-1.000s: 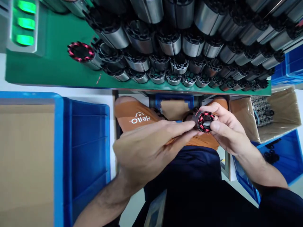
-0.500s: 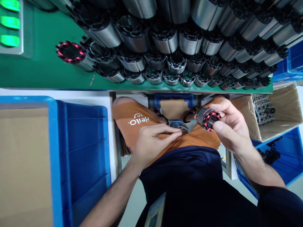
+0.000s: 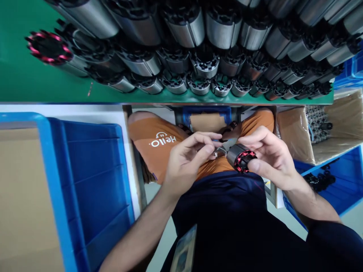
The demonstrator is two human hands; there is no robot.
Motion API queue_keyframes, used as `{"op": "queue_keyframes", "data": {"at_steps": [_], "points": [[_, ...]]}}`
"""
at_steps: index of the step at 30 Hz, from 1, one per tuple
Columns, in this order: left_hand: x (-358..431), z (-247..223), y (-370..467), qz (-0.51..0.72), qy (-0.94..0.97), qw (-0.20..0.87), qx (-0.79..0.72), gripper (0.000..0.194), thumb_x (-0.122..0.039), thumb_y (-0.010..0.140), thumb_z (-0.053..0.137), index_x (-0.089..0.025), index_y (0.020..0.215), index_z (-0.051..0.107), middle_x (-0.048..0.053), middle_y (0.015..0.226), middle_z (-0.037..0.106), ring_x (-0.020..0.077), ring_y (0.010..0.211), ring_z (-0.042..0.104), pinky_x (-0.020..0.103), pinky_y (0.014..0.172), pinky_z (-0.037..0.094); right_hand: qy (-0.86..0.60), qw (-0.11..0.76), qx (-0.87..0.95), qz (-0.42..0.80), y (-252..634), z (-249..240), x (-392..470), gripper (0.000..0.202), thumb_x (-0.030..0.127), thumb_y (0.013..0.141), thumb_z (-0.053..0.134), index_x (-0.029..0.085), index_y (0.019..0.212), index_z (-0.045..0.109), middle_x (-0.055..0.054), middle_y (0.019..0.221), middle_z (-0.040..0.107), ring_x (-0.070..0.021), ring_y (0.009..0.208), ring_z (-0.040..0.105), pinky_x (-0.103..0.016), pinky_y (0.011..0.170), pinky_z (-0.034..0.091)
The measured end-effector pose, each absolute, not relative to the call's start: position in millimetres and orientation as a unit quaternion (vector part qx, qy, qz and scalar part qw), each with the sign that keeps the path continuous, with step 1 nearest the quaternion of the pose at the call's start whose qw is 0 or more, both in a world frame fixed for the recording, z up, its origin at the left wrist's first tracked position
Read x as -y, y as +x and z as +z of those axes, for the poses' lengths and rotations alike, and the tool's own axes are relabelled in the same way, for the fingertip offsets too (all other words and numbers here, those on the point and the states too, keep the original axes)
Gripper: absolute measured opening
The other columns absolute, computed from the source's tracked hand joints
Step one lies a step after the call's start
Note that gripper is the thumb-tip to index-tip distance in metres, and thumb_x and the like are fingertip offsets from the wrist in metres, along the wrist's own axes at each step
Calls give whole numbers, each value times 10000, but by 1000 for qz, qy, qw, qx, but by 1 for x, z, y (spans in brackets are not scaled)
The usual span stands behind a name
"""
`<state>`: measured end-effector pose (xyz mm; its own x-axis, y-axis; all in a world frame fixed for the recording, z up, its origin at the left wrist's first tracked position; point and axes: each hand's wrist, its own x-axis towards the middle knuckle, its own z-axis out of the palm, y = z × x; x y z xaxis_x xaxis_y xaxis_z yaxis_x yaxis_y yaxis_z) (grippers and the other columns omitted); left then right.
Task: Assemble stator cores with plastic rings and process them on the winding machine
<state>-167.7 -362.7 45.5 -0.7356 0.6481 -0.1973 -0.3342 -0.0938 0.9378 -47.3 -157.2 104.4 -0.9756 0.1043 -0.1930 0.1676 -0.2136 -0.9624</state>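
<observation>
My right hand (image 3: 269, 158) holds a motor stator (image 3: 241, 156) by its side and rim. The stator has a dark grey cylindrical body and red windings at its near end, tilted toward me. My left hand (image 3: 193, 158) is just left of it, not touching it, with fingers loosely curled and apart from the thumb. A small shiny metal thing (image 3: 220, 152) shows between the left fingertips and the stator; what it is, I cannot make out. One stator with pink-red windings (image 3: 50, 48) stands at the left end of the rows of bare stators (image 3: 176, 81).
The green table (image 3: 17, 79) lies ahead, its front edge beyond my hands. Blue bins (image 3: 98, 181) stand at the left. On the right, a plastic-lined carton (image 3: 295, 132) of metal parts sits above a blue bin (image 3: 350, 185) with black parts.
The stator in my right hand has come lower and slightly left, nearer my left hand. My left fingers have opened from a pinch and risen a little. The view has shifted.
</observation>
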Motion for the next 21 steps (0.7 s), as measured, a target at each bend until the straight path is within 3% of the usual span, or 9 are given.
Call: {"op": "queue_keyframes", "data": {"at_steps": [4,9,14,16,19,21], "points": [[367,63,-179,714,222,334,-574,152,-408,1018,978,-300,1119,947,70,1158,913,233,1059,885,271,793,718,70,36,-651,-755,-43,101,155,525,231,1045,924,265,1530,726,-60,1255,858,-175,1094,866,-272,1004,710],[366,86,-189,673,314,297,-600,41,-306,1021,970,-285,1007,937,61,1025,898,224,977,865,316,882,729,50,39,-706,-705,-47,103,154,521,219,1053,906,251,1543,732,-29,1140,843,-147,976,834,-251,955,704],[367,58,-179,654,250,404,-589,264,-438,1144,783,-225,989,799,100,1142,844,196,923,808,264,712,672,70,22,-675,-734,-39,101,150,494,268,1071,898,232,1524,704,-84,1267,874,-195,1099,892,-275,963,735],[371,40,-173,660,196,418,-593,293,-480,1151,766,-226,1003,759,85,1133,832,186,916,810,264,721,677,97,10,-663,-742,-35,103,148,485,278,1085,887,263,1529,693,-72,1286,878,-204,1140,896,-279,974,737],[376,34,-168,667,208,279,-659,295,-446,1019,949,-261,1122,743,61,1232,840,220,1150,838,333,977,705,107,4,-675,-730,-33,109,148,564,225,1085,880,316,1599,665,-35,1292,863,-186,1162,881,-278,1014,725],[376,47,-167,650,291,154,-684,595,-450,838,1104,-304,1279,733,58,1365,853,290,1355,811,460,1241,638,98,17,-694,-713,-36,111,150,615,220,1087,872,310,1646,634,-41,1306,853,-185,1165,874,-281,1028,721]]}}
